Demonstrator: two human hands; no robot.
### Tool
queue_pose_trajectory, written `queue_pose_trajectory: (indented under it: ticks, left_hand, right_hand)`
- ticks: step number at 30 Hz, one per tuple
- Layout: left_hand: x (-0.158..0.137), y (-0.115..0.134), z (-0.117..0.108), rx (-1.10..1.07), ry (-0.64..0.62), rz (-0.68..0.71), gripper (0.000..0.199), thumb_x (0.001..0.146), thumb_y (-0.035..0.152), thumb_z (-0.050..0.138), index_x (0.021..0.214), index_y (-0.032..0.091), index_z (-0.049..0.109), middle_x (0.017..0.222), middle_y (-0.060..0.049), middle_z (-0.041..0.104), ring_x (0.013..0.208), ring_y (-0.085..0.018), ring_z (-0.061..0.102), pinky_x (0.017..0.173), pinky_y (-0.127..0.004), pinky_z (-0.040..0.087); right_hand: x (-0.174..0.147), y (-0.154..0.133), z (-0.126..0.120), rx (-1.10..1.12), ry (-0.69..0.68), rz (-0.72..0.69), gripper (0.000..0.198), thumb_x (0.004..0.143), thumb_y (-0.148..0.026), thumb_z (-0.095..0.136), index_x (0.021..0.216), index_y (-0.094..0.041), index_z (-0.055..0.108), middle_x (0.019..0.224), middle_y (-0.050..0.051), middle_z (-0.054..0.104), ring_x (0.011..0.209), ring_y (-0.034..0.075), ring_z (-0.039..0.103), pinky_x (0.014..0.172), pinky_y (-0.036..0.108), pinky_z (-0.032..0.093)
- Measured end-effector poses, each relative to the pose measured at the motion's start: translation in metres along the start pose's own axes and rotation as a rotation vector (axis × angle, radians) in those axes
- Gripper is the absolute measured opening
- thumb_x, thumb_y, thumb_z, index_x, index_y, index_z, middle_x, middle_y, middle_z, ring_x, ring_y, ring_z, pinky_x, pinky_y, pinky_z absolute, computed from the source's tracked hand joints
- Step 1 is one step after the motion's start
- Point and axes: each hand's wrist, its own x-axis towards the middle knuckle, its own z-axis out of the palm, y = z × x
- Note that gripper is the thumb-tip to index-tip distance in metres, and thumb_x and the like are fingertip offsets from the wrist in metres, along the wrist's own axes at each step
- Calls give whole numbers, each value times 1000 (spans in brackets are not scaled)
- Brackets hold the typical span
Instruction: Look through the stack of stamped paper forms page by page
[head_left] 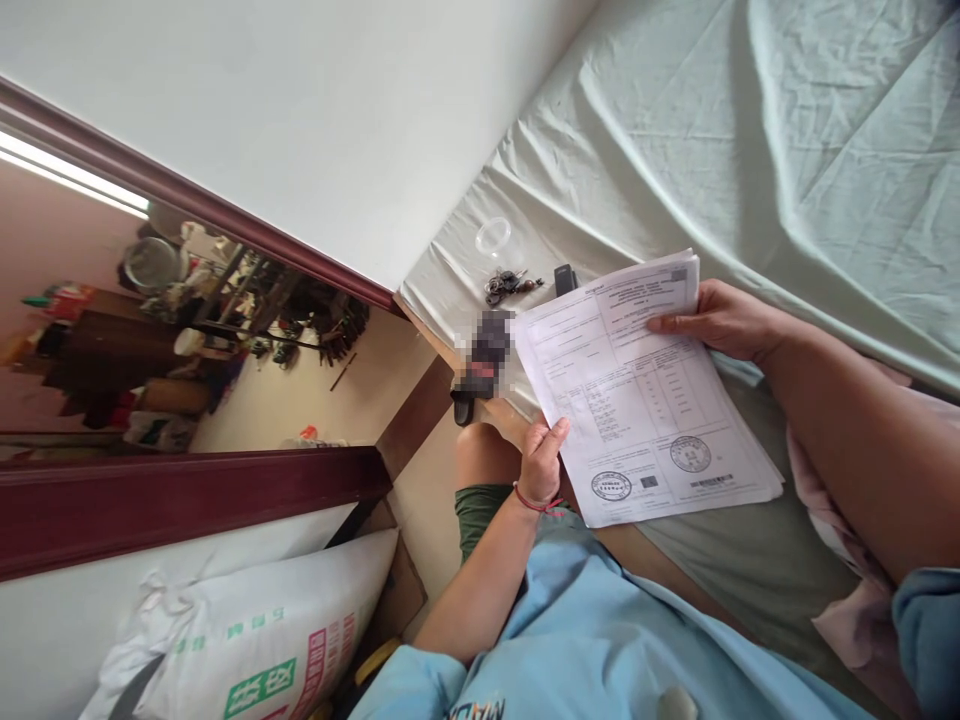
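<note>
A stack of printed papers (637, 400) is held up over my lap, its top sheet showing a form with tables, two round stamps and a barcode. My left hand (541, 462) pinches the lower left edge, thumb on top and a red cord around the wrist. At the upper right edge, my right hand (724, 318) grips the same stack with its thumb lying across the front sheet. The fingers of both hands are partly hidden behind the sheets.
A pale green sheet (660, 150) covers the bed. Near its corner lie keys (504, 288), a clear round container (495, 240), a small black object (564, 278) and a blurred dark item (487, 350). Lower left stands a white sack (285, 620), below a doorway with dark red frame (187, 500).
</note>
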Motion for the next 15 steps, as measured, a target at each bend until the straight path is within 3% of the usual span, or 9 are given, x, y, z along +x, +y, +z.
queue_pose_trajectory:
  ticks: [3, 9, 15]
  left_hand:
    - [0, 4, 0, 7, -17, 28, 51, 83, 62, 86, 110, 20, 79, 106, -7, 83, 107, -28, 77, 102, -40, 59]
    - [5, 3, 2, -42, 173, 77, 55, 78, 64, 90, 110, 21, 78, 114, -7, 84, 108, -26, 77, 100, -38, 60]
    - [7, 3, 5, -129, 178, 97, 59, 76, 60, 94, 116, 20, 78, 119, -9, 84, 115, -28, 77, 103, -39, 61]
  right_hand:
    - [0, -4, 4, 64, -14, 68, 52, 75, -59, 92, 115, -26, 84, 107, 8, 84, 110, 37, 78, 102, 61, 65]
    - [5, -2, 2, 37, 116, 10, 46, 65, -54, 98, 94, -28, 74, 96, 3, 79, 101, 30, 75, 99, 54, 64]
    - [7, 0, 0, -99, 80, 30, 45, 70, -65, 90, 86, -26, 72, 93, 4, 77, 91, 27, 72, 88, 48, 62]
